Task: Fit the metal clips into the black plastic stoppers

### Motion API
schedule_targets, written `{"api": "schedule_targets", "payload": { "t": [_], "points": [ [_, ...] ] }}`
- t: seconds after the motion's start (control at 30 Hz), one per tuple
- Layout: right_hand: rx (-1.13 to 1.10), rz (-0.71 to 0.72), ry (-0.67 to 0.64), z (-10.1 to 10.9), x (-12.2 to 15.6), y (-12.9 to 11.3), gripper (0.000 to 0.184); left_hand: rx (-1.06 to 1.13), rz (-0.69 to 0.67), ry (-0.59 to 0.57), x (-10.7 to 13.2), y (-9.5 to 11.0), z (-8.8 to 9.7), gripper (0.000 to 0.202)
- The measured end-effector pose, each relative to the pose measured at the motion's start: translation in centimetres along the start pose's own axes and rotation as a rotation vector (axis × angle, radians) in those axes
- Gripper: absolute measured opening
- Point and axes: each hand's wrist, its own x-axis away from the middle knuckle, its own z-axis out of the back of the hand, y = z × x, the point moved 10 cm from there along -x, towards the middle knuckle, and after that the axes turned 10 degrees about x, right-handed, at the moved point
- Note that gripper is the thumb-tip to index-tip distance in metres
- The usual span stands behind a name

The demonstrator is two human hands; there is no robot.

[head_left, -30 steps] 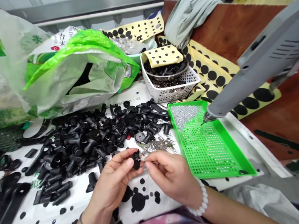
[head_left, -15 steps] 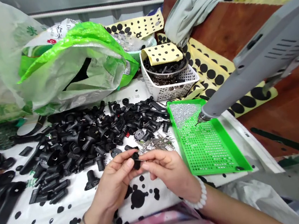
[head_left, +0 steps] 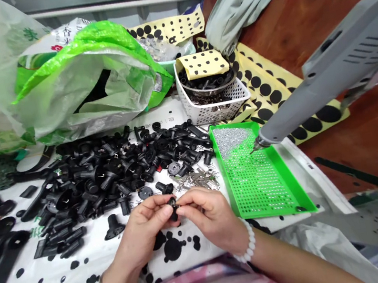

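Between the fingertips of my left hand is a small round black plastic part, held upright above the table. My right hand is closed in a pinch against the part's right side, on a small thin metal piece that the fingers mostly hide. Just beyond the hands lie several loose flat metal pieces and a black stemmed part. A large heap of black plastic parts spreads to the left.
To the right is a green perforated tray with small silvery screws. A grey power screwdriver hangs over it, tip down. Behind stand a white basket and a green plastic bag. Black dots mark the white table cover.
The black part has turned within my left fingers, and my right fingertips now cover more of the metal piece. A black stemmed part shows more fully beyond the hands. The view has shifted slightly.
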Motion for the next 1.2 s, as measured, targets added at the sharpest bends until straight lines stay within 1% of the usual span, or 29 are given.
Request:
{"api": "schedule_targets", "payload": {
  "t": [0.13, 0.23, 0.37, 0.43, 0.57, 0.7, 0.77, 0.9, 0.97, 1.03, 1.1, 1.13, 1.2],
  "points": [
    [-0.035, -0.053, -0.024, -0.6, -0.1, 1.1, 0.006, -0.086, 0.004, 0.040, -0.2, 0.1, 0.3, 0.027],
    [-0.050, -0.074, -0.035, -1.2, -0.2, 1.8, 0.007, -0.121, 0.010, 0.034, -0.4, 0.0, 0.2, 0.027],
    [-0.077, -0.094, -0.054, -1.8, -0.4, 2.2, 0.009, -0.178, -0.029, 0.040, -0.5, 0.3, 0.2, 0.025],
    [-0.089, -0.091, -0.061, -1.7, -0.5, 2.0, 0.008, -0.204, -0.053, 0.041, -0.4, 0.6, 0.2, 0.025],
    [-0.065, -0.038, -0.069, -0.9, -0.6, 1.0, 0.007, -0.205, -0.023, -0.035, -0.2, 0.4, -0.3, 0.026],
    [-0.029, 0.029, -0.137, -0.6, -0.4, -0.3, 0.010, -0.188, 0.060, -0.143, 0.2, -0.2, -0.9, 0.030],
    [-0.034, 0.016, -0.166, -0.6, -0.4, -0.3, 0.009, -0.240, 0.056, -0.178, 0.6, 0.0, -1.1, 0.031],
    [-0.112, -0.097, -0.212, -0.9, -0.3, 0.5, 0.006, -0.370, -0.007, -0.284, 1.8, 1.2, -1.9, 0.032],
    [-0.124, -0.117, -0.223, -1.0, -0.3, 0.6, 0.004, -0.460, -0.053, -0.331, 2.2, 1.6, -2.2, 0.033],
    [-0.090, -0.099, -0.220, -1.1, -0.2, 0.5, 0.004, -0.650, -0.167, -0.326, 2.3, 2.2, -2.3, 0.028],
    [-0.032, -0.064, -0.212, -1.2, -0.2, 0.2, 0.005, -0.855, -0.312, -0.290, 2.2, 2.8, -2.4, 0.022],
    [-0.001, -0.040, -0.206, -1.2, -0.1, -0.1, 0.006, -0.920, -0.370, -0.274, 2.3, 3.0, -2.4, 0.022],
    [0.061, 0.023, -0.189, -1.0, 0.0, -0.7, 0.007, -0.971, -0.434, -0.247, 2.3, 3.2, -2.4, 0.022]
  ]
}}
